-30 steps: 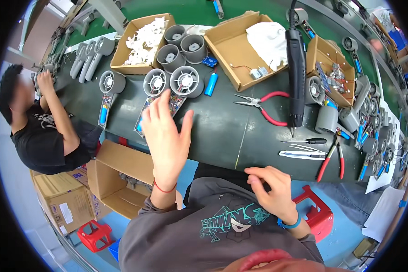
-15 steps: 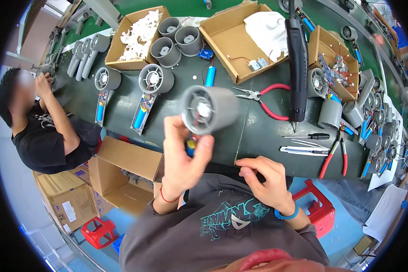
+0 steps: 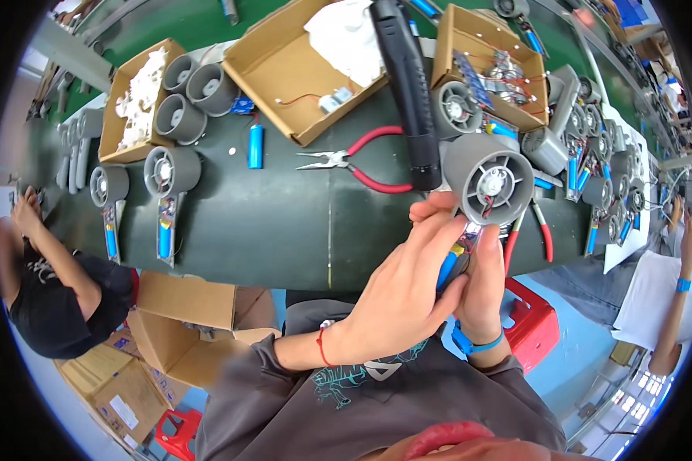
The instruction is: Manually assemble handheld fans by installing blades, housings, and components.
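Observation:
A half-built handheld fan (image 3: 490, 180) is in my hands right of the middle, its round grey housing upright and its spoked front showing. Below the housing its opened handle shows wires, a bit of yellow and a blue battery cell (image 3: 448, 269). My left hand (image 3: 400, 280) is closed about the left side of the handle. From the right, my right hand (image 3: 480, 288) grips the same handle, its thumb just under the housing. Its other fingers are partly hidden behind the fan and my left hand. Red-handled pliers (image 3: 513, 238) lie behind the fan, partly covered.
Needle-nose pliers (image 3: 338, 159) and a black power screwdriver (image 3: 411, 100) are beyond my hands. Two fan units (image 3: 172, 170) stand left. Cardboard boxes (image 3: 284, 69) and grey housings line the far side; several fan units (image 3: 592, 146) crowd the right. A co-worker (image 3: 54, 276) sits left.
The fan has moved to the right in my left hand, its front now turned more toward me. My right hand has come up and taken hold of its handle. The view has swung right.

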The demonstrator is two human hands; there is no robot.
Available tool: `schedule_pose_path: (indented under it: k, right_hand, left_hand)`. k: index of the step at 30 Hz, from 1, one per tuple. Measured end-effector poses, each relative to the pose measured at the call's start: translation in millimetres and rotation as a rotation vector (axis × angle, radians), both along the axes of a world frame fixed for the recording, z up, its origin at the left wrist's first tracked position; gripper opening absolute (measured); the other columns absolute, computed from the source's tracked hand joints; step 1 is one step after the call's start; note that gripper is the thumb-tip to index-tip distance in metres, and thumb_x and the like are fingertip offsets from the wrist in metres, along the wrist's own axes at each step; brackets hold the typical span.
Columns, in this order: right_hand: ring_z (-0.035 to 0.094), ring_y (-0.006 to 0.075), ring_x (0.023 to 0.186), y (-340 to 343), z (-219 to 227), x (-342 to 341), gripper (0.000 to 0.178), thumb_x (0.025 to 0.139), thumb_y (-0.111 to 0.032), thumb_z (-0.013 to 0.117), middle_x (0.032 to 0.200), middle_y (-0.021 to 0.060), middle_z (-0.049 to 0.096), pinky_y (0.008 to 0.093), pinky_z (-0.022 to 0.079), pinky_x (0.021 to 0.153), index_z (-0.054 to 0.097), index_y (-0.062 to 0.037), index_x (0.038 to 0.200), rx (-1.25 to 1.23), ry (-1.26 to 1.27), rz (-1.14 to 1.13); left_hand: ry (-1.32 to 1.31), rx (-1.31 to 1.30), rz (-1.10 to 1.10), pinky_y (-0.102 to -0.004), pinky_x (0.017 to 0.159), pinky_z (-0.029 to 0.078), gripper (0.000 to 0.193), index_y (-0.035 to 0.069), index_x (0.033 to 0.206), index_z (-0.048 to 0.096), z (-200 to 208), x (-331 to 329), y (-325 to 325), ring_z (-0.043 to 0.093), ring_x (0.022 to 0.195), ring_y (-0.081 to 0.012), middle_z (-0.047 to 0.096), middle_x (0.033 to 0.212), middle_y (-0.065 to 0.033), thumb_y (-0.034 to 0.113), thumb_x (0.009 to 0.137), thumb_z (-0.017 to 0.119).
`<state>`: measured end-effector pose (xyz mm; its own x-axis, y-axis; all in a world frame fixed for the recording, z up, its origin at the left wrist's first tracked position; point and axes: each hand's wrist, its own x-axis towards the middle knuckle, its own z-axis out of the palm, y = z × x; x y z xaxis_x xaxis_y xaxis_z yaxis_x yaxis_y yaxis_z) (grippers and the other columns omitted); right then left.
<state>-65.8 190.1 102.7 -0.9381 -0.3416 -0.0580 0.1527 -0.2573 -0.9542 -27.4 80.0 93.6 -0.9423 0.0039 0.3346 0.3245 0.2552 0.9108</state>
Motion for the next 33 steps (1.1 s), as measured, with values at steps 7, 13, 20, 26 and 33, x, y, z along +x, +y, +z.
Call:
schedule_pose_path:
  k: [7,13,20,26,33]
  right_hand:
    - [0.057,0.0172,0.065,29,-2,-18,0.053,0.095,-0.047,0.036,0.082,0.0093,0.057,0.0299,0.05,0.057,0.047,0.0,0.117,0.002,-0.071,-0.073]
    - [0.054,0.0132,0.065,92,71,4,0.041,0.091,-0.041,0.051,0.072,0.0031,0.052,0.0237,0.042,0.055,0.053,-0.0037,0.109,-0.232,0.897,-0.194]
    - [0.05,0.0084,0.056,80,64,8,0.04,0.08,-0.035,0.068,0.062,-0.0022,0.051,0.0224,0.038,0.056,0.054,-0.0056,0.103,-0.475,1.411,-0.337]
    - [0.047,0.0034,0.046,68,66,4,0.03,0.075,-0.027,0.069,0.053,-0.0074,0.049,0.0214,0.038,0.054,0.053,-0.0082,0.092,-0.446,0.745,-0.228]
    - [0.047,0.0054,0.049,51,74,3,0.032,0.085,-0.03,0.062,0.067,-0.003,0.054,0.0185,0.034,0.046,0.053,-0.0096,0.108,-0.303,1.27,-0.248]
  left_hand:
    - [-0.051,-0.113,-0.087,-0.0295,0.065,0.049,0.044,-0.001,0.12,0.052,-10,-1,-38,0.064,0.078,-0.0214,0.068,0.093,-0.0111,-0.005,0.078,0.063]
    - [-0.196,0.007,0.12,-0.0189,0.049,0.037,0.019,0.0,0.102,0.06,-22,-5,-53,0.053,0.057,-0.0047,0.062,0.074,-0.0038,-0.008,0.084,0.056]
    - [-0.215,0.029,0.126,-0.0184,0.045,0.034,0.013,-0.002,0.095,0.062,-30,-1,-55,0.05,0.053,-0.0037,0.059,0.073,-0.0041,-0.007,0.085,0.057]
    - [-0.192,0.056,0.051,-0.0204,0.041,0.034,0.014,0.001,0.091,0.064,-29,2,-61,0.048,0.048,-0.004,0.059,0.068,-0.0026,-0.007,0.08,0.06]
    - [-0.157,0.137,-0.597,-0.0276,0.048,0.045,0.021,0.008,0.099,0.065,-7,31,-53,0.059,0.056,-0.0172,0.063,0.071,-0.004,0.007,0.079,0.065]
